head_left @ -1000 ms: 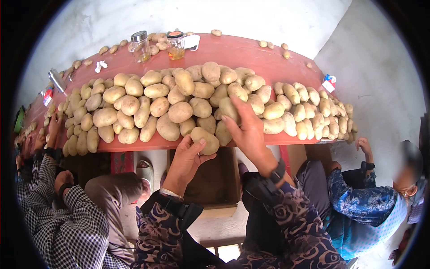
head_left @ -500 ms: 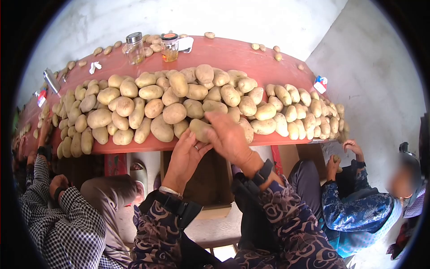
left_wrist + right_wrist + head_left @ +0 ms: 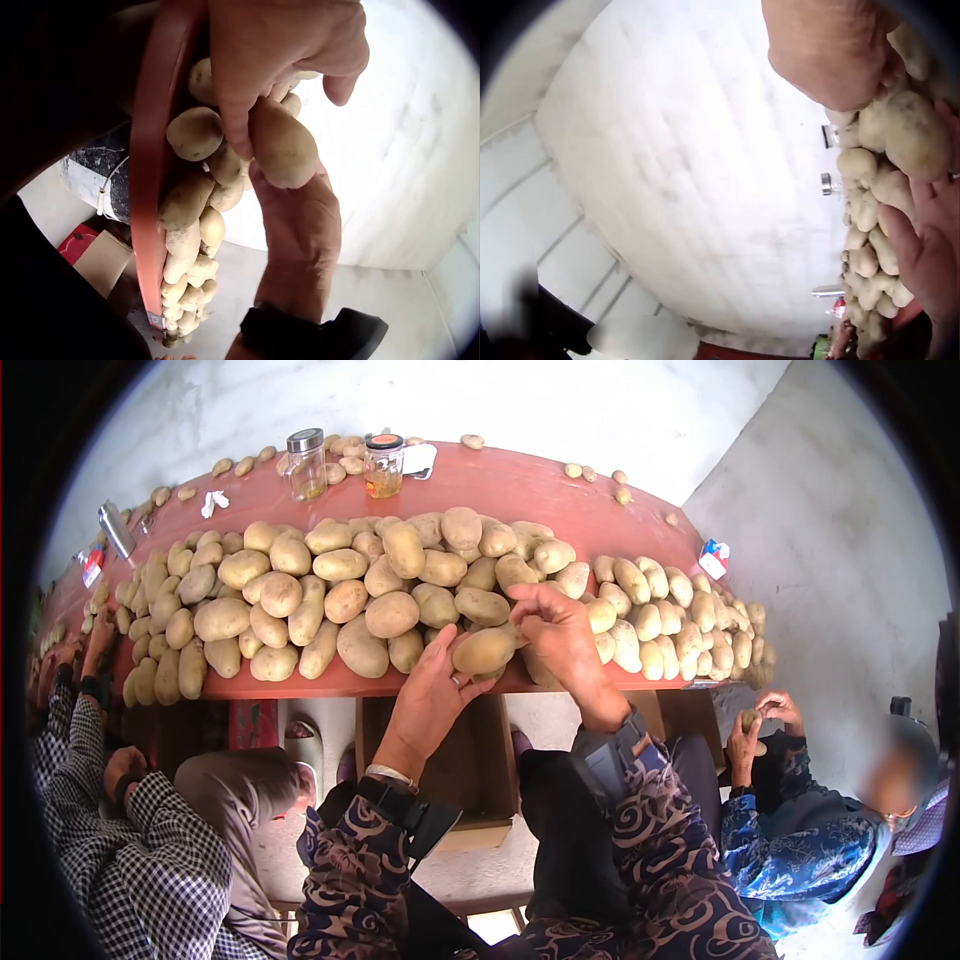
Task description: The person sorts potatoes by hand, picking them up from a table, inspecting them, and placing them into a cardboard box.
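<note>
Between my two hands, near the table's front edge, is a tan potato (image 3: 485,650). My left hand (image 3: 428,695) is turned palm up, fingers under the potato and thumb standing off to the side; a ring shows on one finger. With curled fingers my right hand (image 3: 562,645) pinches the potato's right end. In the left wrist view the potato (image 3: 283,146) lies against the left fingers, the right hand (image 3: 300,214) reaching its lower end. Behind the hands a long heap of potatoes (image 3: 345,600) covers the front of the red table (image 3: 520,475).
Two glass jars (image 3: 384,468) stand at the table's back, with loose potatoes (image 3: 472,442) along the far edge. Below the front edge sits an open cardboard box (image 3: 490,760). A person in checked sleeves (image 3: 150,870) sits left, another in blue (image 3: 800,860) right, handling a potato.
My right hand has come from the heap to the potato in my left hand, first over it, then at its right end. My left thumb has lifted off the potato.
</note>
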Demonstrator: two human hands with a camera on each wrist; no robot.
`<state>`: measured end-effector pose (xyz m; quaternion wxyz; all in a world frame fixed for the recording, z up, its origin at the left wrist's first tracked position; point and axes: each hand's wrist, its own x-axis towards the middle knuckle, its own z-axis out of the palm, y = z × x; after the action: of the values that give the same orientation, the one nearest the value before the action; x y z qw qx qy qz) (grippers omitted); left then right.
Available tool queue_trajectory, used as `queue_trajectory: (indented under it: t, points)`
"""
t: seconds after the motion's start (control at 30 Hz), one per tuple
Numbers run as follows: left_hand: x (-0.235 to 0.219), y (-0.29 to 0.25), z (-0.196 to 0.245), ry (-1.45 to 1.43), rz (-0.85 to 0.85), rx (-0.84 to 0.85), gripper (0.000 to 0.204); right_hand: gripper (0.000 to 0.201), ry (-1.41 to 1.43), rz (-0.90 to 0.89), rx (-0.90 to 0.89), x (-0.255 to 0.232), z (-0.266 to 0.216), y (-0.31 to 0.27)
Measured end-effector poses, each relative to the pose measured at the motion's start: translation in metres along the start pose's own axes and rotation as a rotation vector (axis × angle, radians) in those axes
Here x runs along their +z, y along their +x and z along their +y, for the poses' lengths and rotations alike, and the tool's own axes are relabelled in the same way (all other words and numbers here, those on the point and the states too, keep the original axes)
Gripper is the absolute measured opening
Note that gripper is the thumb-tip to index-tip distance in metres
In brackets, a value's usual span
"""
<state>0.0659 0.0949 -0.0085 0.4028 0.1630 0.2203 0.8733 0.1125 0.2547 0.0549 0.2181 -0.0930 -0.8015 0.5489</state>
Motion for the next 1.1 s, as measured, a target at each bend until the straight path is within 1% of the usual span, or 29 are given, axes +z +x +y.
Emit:
queue_trajectory:
  t: [0.03,0.1,0.13,0.17,0.23,0.27,0.3,0.33,0.37,0.4,0.43,0.47,0.53,0.57,0.63,0.67,0.73,0.77,0.8,0.83,0.87,0.93,0.97,1.03,1.07,1.1]
  points:
    - [0.002,0.001,-0.001,-0.011,0.014,0.021,0.046,0.026,-0.004,-0.004,0.001,0.003,0.002,-0.001]
    - [-0.002,0.005,-0.010,-0.057,0.015,0.036,0.044,0.025,-0.235,-0.155,-0.153,0.023,0.010,-0.009]
    - [-0.006,0.009,-0.014,-0.099,0.013,0.053,0.043,0.025,-0.249,-0.141,-0.315,0.036,0.029,-0.015]
    - [-0.010,0.012,-0.017,-0.103,0.012,0.059,0.043,0.025,-0.253,-0.146,-0.318,0.050,0.026,-0.022]
    - [-0.020,0.010,-0.023,-0.118,0.144,0.052,0.041,0.027,-0.532,0.110,-0.471,0.072,0.010,-0.037]
    - [-0.019,0.010,-0.020,-0.131,0.062,0.049,0.043,0.027,-0.529,0.114,-0.470,0.077,-0.002,-0.041]
    - [-0.020,0.010,-0.017,-0.126,0.060,0.048,0.043,0.026,-0.631,0.124,-0.513,0.080,-0.015,-0.043]
    - [-0.023,0.010,-0.016,-0.260,0.070,0.032,0.047,0.025,-0.735,0.132,-0.554,0.082,-0.022,-0.045]
    - [-0.017,0.009,-0.012,-0.399,0.080,0.016,0.050,0.025,-0.737,0.130,-0.553,0.081,-0.021,-0.048]
    - [-0.012,0.007,-0.008,-0.401,0.079,0.018,0.050,0.028,-0.748,0.048,-0.520,0.079,-0.019,-0.050]
    - [-0.005,0.004,-0.002,-0.367,0.089,0.040,0.057,0.032,-0.757,-0.034,-0.489,0.077,-0.017,-0.050]
    - [0.001,0.003,0.002,-0.331,0.098,0.062,0.063,0.032,-0.758,-0.036,-0.492,0.071,-0.015,-0.046]
    - [-0.002,0.005,0.003,-0.327,0.097,0.066,0.066,0.034,-0.519,-0.143,-0.488,0.052,-0.014,-0.030]
    - [-0.003,0.005,0.004,-0.321,0.096,0.069,0.069,0.033,-0.467,-0.029,-0.436,0.043,-0.012,-0.018]
    - [0.001,0.003,0.008,-0.279,0.114,0.059,0.068,0.032,-0.593,0.173,-0.538,0.017,-0.015,0.014]
    - [0.003,0.002,0.010,-0.237,0.129,0.046,0.067,0.028,-0.573,0.319,-0.547,0.010,-0.016,0.029]
    - [0.001,0.003,0.008,-0.227,0.113,0.044,0.066,0.032,-0.586,0.401,-0.364,-0.014,-0.012,0.062]
    - [0.000,0.003,0.007,-0.216,0.096,0.040,0.066,0.032,-0.585,0.398,-0.362,-0.021,-0.007,0.078]
    - [0.000,0.004,0.006,-0.216,0.100,0.041,0.066,0.034,-0.640,0.359,-0.368,-0.027,-0.002,0.092]
    - [0.000,0.005,0.005,-0.211,0.096,0.037,0.066,0.035,-0.696,0.321,-0.374,-0.031,0.005,0.100]
    - [0.000,0.006,0.004,-0.208,0.092,0.032,0.066,0.035,-0.695,0.319,-0.373,-0.032,0.010,0.102]
    - [-0.001,0.007,0.003,-0.208,0.089,0.033,0.065,0.038,-0.861,0.008,-0.106,-0.033,0.021,0.105]
    - [-0.001,0.007,0.004,-0.208,0.085,0.031,0.065,0.038,-0.860,0.004,-0.106,-0.032,0.020,0.104]
    - [0.000,0.007,0.005,-0.209,0.084,0.033,0.067,0.034,-0.886,0.054,-0.173,-0.029,0.020,0.097]
    - [0.000,0.007,0.005,-0.209,0.077,0.034,0.068,0.034,-0.884,0.049,-0.171,-0.026,0.017,0.091]
    - [-0.001,0.007,0.004,-0.210,0.083,0.034,0.068,0.032,-0.902,0.121,-0.306,-0.022,0.011,0.083]
